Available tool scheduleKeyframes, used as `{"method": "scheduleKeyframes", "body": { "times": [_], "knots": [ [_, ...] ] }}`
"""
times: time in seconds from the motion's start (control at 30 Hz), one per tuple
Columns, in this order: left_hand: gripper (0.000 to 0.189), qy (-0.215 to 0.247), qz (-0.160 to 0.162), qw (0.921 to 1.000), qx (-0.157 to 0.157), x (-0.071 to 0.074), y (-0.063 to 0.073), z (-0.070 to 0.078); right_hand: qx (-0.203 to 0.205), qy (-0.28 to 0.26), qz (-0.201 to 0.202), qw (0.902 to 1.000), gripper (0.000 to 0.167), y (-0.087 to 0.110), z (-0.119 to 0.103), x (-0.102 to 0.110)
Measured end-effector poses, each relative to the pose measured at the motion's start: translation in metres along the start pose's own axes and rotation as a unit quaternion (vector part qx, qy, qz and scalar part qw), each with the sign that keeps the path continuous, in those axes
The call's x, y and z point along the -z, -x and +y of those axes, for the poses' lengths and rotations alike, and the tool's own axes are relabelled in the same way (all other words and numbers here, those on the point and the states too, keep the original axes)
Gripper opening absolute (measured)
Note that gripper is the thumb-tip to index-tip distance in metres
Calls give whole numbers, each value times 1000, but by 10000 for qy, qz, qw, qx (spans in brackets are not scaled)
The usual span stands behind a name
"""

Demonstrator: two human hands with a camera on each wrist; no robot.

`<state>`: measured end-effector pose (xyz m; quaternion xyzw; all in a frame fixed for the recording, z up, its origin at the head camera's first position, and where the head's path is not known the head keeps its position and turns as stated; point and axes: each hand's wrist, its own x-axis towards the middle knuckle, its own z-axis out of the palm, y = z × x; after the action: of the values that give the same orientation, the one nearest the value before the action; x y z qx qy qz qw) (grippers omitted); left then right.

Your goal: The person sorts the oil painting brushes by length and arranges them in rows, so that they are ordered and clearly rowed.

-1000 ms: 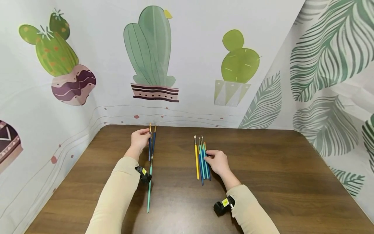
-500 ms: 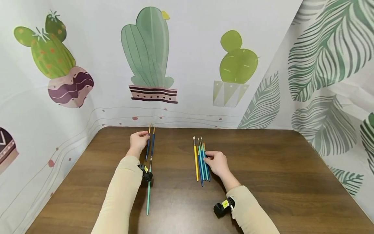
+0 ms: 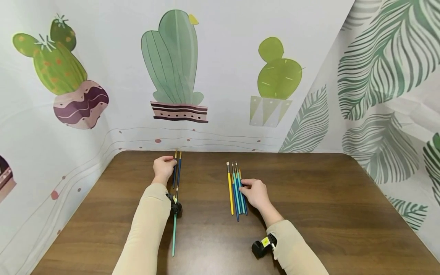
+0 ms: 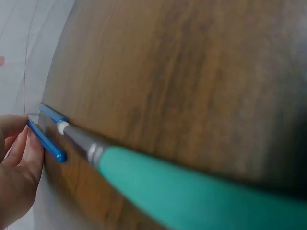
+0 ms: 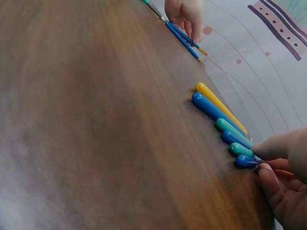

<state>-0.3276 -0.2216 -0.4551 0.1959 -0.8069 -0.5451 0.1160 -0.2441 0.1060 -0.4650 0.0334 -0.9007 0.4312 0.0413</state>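
Head view, left to right: the left hand (image 3: 164, 168) pinches a blue brush (image 4: 46, 140) beside a second blue brush (image 3: 179, 168) near the worktop's (image 3: 309, 179) far edge, a teal brush (image 3: 173, 237) nearer; this line looks unfinished. A row of six brushes (image 3: 238, 198) looks laid out, the right hand (image 3: 256, 193) pinching the outermost blue brush (image 5: 243, 162). All run roughly near-to-far, bristles pointing away.

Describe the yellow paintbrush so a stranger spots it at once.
On the brown wooden table, find the six brushes lying side by side near the middle. The yellow paintbrush is at their left end in the head view; its handle alone is yellow, the others being blue or green.
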Motion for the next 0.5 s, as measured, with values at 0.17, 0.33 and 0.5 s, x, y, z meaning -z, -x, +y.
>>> {"method": "scheduleKeyframes", "body": {
  "times": [0.17,0.33,0.5],
  "knots": [
    [28,-241,138,9996,-71,-4,-2,1,14,3,1,10000,29,0,0,0],
    [30,-249,58,9997,-50,-6,-1,3,-59,6,7,10000,29,1,1,1],
    [30,-393,76,9991,-121,-5,-1,4,-29,16,3,10000,29,-1,0,0]
  ]
}}
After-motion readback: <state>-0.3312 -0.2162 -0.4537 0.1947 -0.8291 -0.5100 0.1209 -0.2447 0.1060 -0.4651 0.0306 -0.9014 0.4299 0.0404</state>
